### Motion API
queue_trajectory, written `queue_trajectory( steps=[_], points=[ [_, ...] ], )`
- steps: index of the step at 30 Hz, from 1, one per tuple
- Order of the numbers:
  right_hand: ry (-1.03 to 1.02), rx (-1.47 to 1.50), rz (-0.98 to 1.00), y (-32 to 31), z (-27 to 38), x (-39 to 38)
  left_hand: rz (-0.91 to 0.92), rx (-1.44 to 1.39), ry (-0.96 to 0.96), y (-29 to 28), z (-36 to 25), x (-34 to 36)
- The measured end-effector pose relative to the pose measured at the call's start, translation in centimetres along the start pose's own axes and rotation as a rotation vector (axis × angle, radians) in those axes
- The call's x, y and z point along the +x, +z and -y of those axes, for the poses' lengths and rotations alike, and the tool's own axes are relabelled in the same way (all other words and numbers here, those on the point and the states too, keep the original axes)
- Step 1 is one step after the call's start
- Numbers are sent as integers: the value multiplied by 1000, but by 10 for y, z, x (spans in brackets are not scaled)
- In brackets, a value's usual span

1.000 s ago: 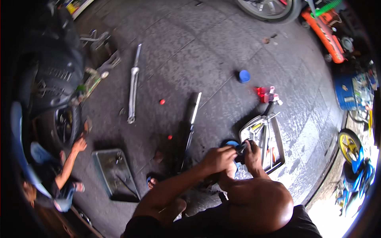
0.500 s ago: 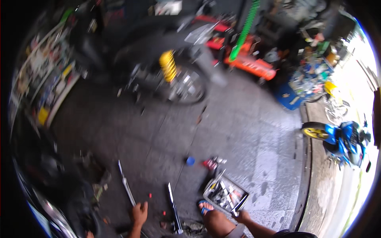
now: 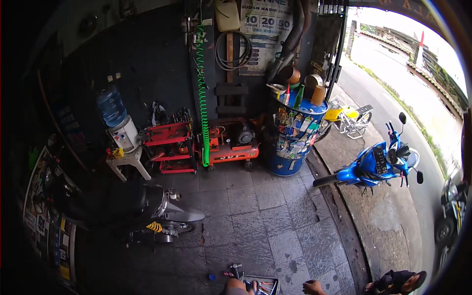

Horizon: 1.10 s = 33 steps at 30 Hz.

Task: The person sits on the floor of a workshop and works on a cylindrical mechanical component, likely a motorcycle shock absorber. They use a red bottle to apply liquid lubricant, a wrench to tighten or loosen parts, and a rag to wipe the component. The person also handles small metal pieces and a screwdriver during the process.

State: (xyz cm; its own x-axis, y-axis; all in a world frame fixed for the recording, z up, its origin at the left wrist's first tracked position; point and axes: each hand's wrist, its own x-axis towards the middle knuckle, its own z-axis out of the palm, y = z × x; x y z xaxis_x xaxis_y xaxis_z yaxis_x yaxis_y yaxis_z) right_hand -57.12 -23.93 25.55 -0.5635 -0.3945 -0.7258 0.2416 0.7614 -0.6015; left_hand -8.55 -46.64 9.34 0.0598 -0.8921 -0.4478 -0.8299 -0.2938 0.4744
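My right hand [image 3: 313,287] shows at the lower edge, right of the tool tray and apart from it. Its fingers look curled, and what they hold, if anything, is hidden. The tray [image 3: 278,286] holds several metal tools and is partly cut off by the lower edge. Beside my bent knee [image 3: 235,283], a hammer [image 3: 236,266] lies at the tray's far left corner. Small red-handled items [image 3: 228,274] and a blue cap-like piece [image 3: 212,277] rest on the floor to its left. My left hand is out of view.
A dark motorbike [image 3: 169,227] stands at left. Along the back are a red tool cart [image 3: 172,147], an orange compressor [image 3: 231,153] and a blue drum [image 3: 286,166]. A blue motorbike [image 3: 373,164] stands outside at right. Another person [image 3: 396,282] is at the lower right.
The view has swung up toward the back wall and street. My left hand and the long metal rods near it have left the picture. My right hand is now apart from the tray.
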Motion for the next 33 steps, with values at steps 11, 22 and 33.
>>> queue_trajectory(
  steps=[11, 22, 33],
  points=[
    [9, 169, 291, 160, 287, 125, 513, -619, -514, -53, 11, 232],
    [-50, 143, 413, 214, 477, 341, 484, -1186, -912, -145, -43, 214],
    [-507, -1265, 311, 416, 724, 674, 405, -1051, -997, -174, -307, 389]
  ],
)
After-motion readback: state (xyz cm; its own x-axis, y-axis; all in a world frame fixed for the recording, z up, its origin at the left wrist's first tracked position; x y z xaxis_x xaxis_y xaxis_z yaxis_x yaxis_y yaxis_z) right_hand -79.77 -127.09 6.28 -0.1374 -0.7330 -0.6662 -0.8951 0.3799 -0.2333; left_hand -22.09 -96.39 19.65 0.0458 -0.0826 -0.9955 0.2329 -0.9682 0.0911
